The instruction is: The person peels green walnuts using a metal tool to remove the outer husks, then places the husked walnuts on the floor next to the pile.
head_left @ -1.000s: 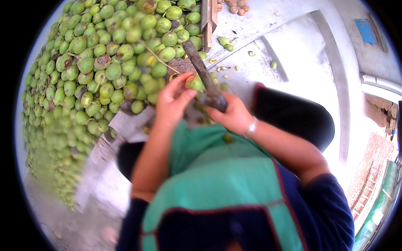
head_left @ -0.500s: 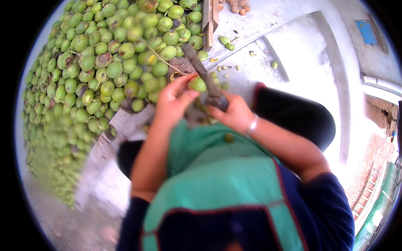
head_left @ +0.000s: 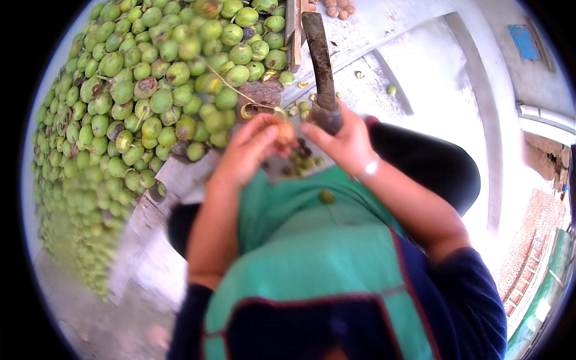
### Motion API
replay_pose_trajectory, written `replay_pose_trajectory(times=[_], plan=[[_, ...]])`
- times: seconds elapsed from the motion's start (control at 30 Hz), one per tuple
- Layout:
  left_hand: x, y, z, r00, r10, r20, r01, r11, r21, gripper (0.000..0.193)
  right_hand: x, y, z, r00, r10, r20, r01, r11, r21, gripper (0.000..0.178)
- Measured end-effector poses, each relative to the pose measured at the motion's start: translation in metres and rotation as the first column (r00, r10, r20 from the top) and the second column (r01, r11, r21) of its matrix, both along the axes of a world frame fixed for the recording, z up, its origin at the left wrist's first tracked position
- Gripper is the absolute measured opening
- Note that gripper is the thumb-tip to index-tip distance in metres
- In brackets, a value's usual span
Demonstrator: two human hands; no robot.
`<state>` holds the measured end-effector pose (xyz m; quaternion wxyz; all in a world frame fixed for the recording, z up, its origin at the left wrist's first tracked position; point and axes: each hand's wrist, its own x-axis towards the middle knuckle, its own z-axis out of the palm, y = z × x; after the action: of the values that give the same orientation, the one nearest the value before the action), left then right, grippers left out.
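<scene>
My left hand (head_left: pixel 245 153) is closed, its thumb and fingers pinching a round brown walnut (head_left: pixel 284 134). A pace of a few centimetres to its right, my right hand (head_left: pixel 350 144) grips the handle of a long, dark knife (head_left: pixel 320 60). The blade points away from me, nearly upright in the picture, and stands apart from the walnut. Beneath the hands, above my green apron (head_left: pixel 318 246), lie several small green and dark pieces (head_left: pixel 303 161), partly blurred. A large heap of green-husked walnuts (head_left: pixel 150 96) fills the left side.
A wooden board (head_left: pixel 294 36) edges the heap at its far right. Beyond it, brown walnuts (head_left: pixel 339 7) lie on the pale floor (head_left: pixel 414 54). Husk scraps (head_left: pixel 302 84) are scattered near the blade. My dark-clad knee (head_left: pixel 426 162) sticks out to the right.
The green-husked walnut in my left hand has given way to a bare brown one. My right hand has drawn the knife rightward, and its blade has swung from leaning left to nearly upright.
</scene>
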<state>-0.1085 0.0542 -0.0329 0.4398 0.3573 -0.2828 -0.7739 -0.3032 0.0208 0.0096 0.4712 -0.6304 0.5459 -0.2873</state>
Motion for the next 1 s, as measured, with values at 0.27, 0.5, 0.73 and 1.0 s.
replay_pose_trajectory(times=[0.27, 0.5, 0.73, 1.0], plan=[[-0.014, 0.000, -0.003, 0.987, -0.046, 0.153, 0.051, 0.998, -0.028, 0.045, -0.005, -0.013, 0.010, 0.983, 0.167, -0.071, -0.168, 0.986, 0.003, 0.055], [-0.008, -0.013, 0.004, 0.928, 0.164, 0.336, -0.179, 0.984, 0.015, 0.031, -0.022, -0.151, 0.076, 0.986, -0.129, 0.101, 0.132, 0.991, -0.025, 0.044], [-0.018, -0.025, 0.003, 0.846, 0.348, 0.404, -0.352, 0.934, -0.068, 0.025, -0.063, -0.320, -0.021, 0.926, -0.276, -0.259, 0.173, 0.917, -0.360, 0.044], [-0.076, -0.019, 0.012, 0.712, 0.487, 0.506, -0.559, 0.829, -0.011, 0.020, -0.035, -0.391, -0.083, 0.906, -0.148, -0.396, 0.024, 0.953, -0.301, 0.045]])
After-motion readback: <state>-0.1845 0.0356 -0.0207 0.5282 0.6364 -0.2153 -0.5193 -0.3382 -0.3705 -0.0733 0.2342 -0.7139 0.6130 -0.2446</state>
